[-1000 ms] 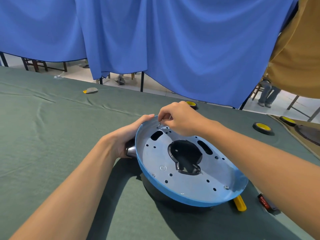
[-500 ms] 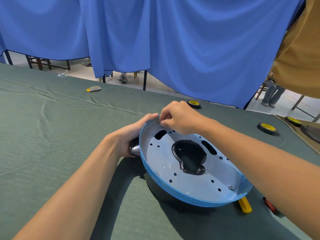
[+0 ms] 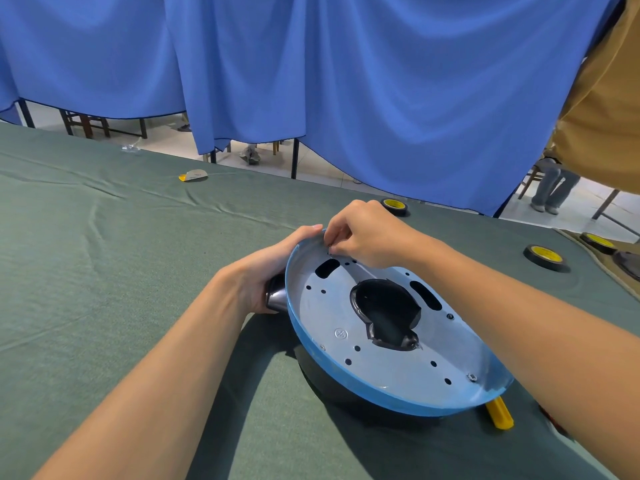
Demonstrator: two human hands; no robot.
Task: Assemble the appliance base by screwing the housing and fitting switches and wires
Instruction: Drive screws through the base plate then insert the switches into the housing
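Observation:
A round blue-rimmed appliance base (image 3: 381, 393) lies upside down on the green cloth, its grey metal plate (image 3: 332, 313) facing up with several holes and a black centre opening (image 3: 386, 311). My left hand (image 3: 266, 265) grips the far-left rim and the dark housing beneath it. My right hand (image 3: 367, 233) pinches a small screw at a hole near the plate's far edge; the screw is mostly hidden by the fingers. Two screws (image 3: 471, 377) sit in the plate on the right side.
A yellow tool handle (image 3: 498, 412) pokes out from under the base at the right. Rolls of black tape with yellow cores (image 3: 545, 256) lie on the cloth at the far right and behind my right hand (image 3: 394, 205). Blue curtains hang behind the table.
My right hand has lowered its pinched fingertips onto the plate's far hole. The left hand keeps its grip on the rim. The view has shifted slightly.

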